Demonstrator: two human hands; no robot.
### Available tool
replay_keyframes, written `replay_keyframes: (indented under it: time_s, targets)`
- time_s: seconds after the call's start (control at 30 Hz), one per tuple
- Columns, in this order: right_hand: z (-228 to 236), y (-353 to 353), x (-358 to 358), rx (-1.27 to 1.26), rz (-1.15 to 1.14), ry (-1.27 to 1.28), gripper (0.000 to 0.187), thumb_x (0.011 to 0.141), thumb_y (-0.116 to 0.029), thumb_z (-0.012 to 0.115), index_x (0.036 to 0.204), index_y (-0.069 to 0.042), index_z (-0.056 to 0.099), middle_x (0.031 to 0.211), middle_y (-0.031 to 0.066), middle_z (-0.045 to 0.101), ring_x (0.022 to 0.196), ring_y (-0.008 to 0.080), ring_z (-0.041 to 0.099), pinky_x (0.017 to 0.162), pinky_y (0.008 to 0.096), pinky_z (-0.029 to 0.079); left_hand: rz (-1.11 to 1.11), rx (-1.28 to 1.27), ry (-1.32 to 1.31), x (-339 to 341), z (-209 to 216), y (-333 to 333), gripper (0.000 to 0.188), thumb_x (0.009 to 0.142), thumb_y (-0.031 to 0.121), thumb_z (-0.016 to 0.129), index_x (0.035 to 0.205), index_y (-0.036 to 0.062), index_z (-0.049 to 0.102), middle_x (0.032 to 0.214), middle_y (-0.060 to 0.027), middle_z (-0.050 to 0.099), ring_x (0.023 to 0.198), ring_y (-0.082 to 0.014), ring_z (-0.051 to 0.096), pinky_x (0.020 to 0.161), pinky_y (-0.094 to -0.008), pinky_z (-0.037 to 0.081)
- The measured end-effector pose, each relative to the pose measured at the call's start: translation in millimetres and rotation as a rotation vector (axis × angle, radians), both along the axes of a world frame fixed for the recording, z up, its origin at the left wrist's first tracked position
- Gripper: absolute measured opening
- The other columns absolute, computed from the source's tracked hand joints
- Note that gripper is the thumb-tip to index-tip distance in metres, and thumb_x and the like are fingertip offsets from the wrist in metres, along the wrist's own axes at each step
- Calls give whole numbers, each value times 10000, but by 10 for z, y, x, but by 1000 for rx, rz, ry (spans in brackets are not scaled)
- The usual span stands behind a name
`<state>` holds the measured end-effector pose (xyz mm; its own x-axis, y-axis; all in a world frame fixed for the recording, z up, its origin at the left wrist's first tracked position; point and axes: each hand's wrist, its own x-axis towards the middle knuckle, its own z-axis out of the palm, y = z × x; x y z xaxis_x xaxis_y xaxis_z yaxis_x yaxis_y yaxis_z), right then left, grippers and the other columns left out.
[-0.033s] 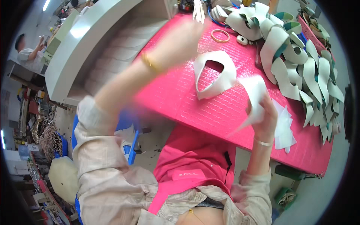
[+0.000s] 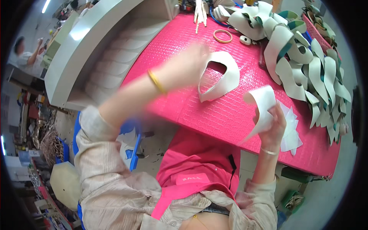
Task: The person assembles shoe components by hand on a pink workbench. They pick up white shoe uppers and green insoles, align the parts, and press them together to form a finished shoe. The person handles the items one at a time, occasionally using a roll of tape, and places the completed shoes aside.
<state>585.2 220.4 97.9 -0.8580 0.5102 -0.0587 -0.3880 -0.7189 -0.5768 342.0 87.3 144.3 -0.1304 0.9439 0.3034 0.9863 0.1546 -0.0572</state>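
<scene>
A white, ring-shaped piece like a shoe upper (image 2: 229,78) lies on the pink table, with a wide hole in its middle. My left hand (image 2: 191,61) is at its left edge, smeared by motion. Its fingers cannot be made out, nor whether they touch the piece. To the right, my right hand (image 2: 275,122) is closed on a second white curved piece (image 2: 264,105), held up over the table's near part with one end curling left. Next to that hand lies a fanned stack of thin white translucent sheets (image 2: 290,132).
Many overlapping white pieces with green backs (image 2: 293,69) are heaped along the right side. At the far side are a tan ring (image 2: 222,36), a small white case (image 2: 245,40) and thin pale sticks (image 2: 200,15). A grey-white machine housing (image 2: 111,34) borders the table's left.
My left hand has moved nearer to me, away from the pale sticks and down to the ring-shaped piece's left edge. My right hand has shifted slightly with its white piece.
</scene>
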Motion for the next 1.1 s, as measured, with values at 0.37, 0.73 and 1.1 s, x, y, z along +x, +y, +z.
replay_keyframes:
  time_s: [0.37,0.73,1.1]
  targets:
    - [-3,-11,-131,574,-550,-83,260,848,-64,546,1097,1,506,997,63,586,871,117,577,768,236,467,-157,-93,-1366,395,-198,147,322,841,318,569,882,7,642,761,11,603,738,-73,550,831,-264,410]
    - [322,-319,-513,859,-683,-64,324,802,-1,601,1116,18,521,975,116,630,860,101,589,737,207,467,-199,371,-1905,896,-247,217,525,910,477,366,823,14,597,671,37,485,600,-34,349,541,-205,289]
    - [283,-355,-486,977,-724,-156,447,781,-12,628,1197,-10,464,1013,126,601,813,99,595,693,200,471,-222,365,-1754,1004,-137,159,416,896,361,482,956,-38,587,818,-53,612,703,-50,533,621,-231,442]
